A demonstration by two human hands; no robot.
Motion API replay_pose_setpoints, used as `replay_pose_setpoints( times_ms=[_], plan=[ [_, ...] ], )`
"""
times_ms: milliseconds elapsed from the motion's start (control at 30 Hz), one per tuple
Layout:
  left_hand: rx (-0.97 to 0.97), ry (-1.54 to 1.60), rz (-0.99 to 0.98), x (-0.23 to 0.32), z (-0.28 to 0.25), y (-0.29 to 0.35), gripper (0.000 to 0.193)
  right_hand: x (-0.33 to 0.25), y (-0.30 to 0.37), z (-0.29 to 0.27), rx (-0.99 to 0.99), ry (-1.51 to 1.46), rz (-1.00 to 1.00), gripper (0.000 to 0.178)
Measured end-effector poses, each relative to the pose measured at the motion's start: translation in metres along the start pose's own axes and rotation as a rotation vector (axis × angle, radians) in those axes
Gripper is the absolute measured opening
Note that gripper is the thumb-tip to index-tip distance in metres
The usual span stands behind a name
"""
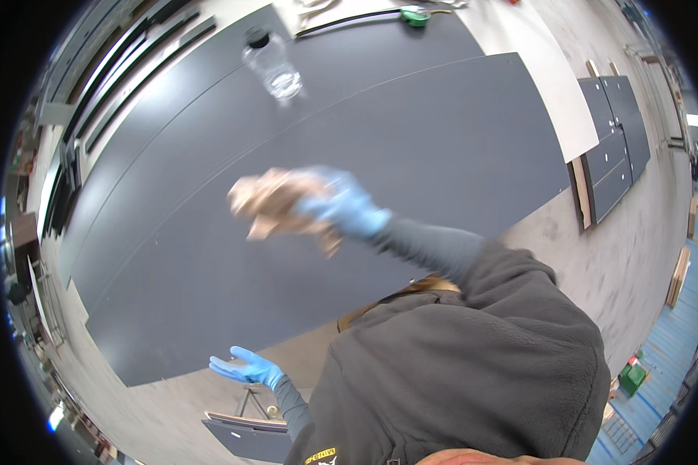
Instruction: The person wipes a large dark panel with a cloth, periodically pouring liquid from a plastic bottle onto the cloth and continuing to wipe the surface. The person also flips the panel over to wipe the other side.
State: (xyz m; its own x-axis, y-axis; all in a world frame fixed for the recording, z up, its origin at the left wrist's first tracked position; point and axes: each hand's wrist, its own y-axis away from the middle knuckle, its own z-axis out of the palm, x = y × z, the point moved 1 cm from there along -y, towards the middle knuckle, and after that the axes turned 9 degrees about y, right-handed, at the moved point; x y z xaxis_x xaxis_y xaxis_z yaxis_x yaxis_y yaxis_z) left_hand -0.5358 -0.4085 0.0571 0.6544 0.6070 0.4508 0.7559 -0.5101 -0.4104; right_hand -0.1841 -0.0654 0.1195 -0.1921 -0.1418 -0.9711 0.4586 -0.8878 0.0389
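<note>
My right hand (345, 203), in a blue glove and smeared by motion, grips a crumpled beige cloth (275, 200) over the middle of a large dark grey panel (411, 147). Whether the cloth touches the panel I cannot tell. My left hand (247, 367), gloved in blue too, is held out by the panel's near edge with its fingers spread and nothing in them. A clear plastic bottle with a black cap (274, 71) is on another grey panel (186, 116) at the far side.
A green tool (414, 16) lies at the back beside a long black strip (349, 23). Dark strips (132, 70) are stacked at the far left. More grey panels (614, 139) stand at the right, and a panel (248, 439) lies low at the near left.
</note>
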Motion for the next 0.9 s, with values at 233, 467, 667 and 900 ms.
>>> replay_pose_setpoints(
  times_ms=[233, 467, 667, 900],
  plan=[
    [-0.065, -0.056, -0.203, 0.069, 0.051, 0.005, 0.067, -0.043, 0.186, -0.426, 1.260, 1.026, -0.069, 0.046],
    [-0.019, -0.228, -0.308, 0.029, 0.036, 0.032, 0.071, 0.025, 0.146, -0.561, 0.984, 2.155, 0.338, 0.056],
    [-0.008, -0.114, -0.526, -0.009, 0.031, 0.035, 0.079, 0.032, -0.001, -0.490, 0.558, 1.958, -0.298, 0.050],
    [0.010, 0.192, -0.719, -0.089, 0.021, 0.008, 0.083, 0.101, -0.105, -0.151, 0.290, 1.822, -0.477, 0.067]
  ],
)
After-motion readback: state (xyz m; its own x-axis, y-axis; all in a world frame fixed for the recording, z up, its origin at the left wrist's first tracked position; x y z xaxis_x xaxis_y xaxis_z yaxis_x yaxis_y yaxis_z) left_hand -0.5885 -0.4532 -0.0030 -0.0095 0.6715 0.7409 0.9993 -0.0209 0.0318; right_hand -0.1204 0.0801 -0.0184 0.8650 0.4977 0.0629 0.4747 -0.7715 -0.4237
